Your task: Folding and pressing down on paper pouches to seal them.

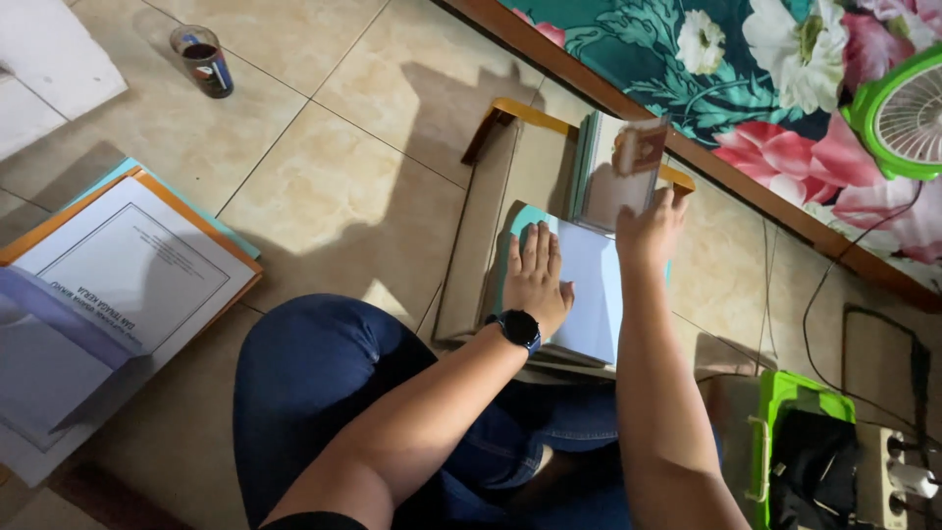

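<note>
The left hand (538, 278) lies flat, palm down, fingers together and stretched out, pressing on the teal-edged stack of white sheets (589, 294) that rests on the floor just in front of the person's crossed legs in blue jeans (324, 373); a black wristwatch (520, 328) sits on that wrist. The right hand (650, 231) reaches further out, its fingers curled up around the lower edge of a thin bundle of pages (618, 172) lifted upright off the stack, thumb side hidden so the exact grip cannot be made out; a small brownish piece (643, 147) shows at the top of that bundle. Both stack and bundle sit over a tan folder with yellow edging (491, 206) spread open on the tiled floor (334, 186). To the left lie more bound documents with orange and teal covers (128, 285); a glass of dark drink (204, 61) stands well apart near the top. A flowered mattress (746, 69) runs along the upper right, with a green fan (898, 113) on it; a green box (795, 442) and a power strip (898, 471) sit at the lower right.
</note>
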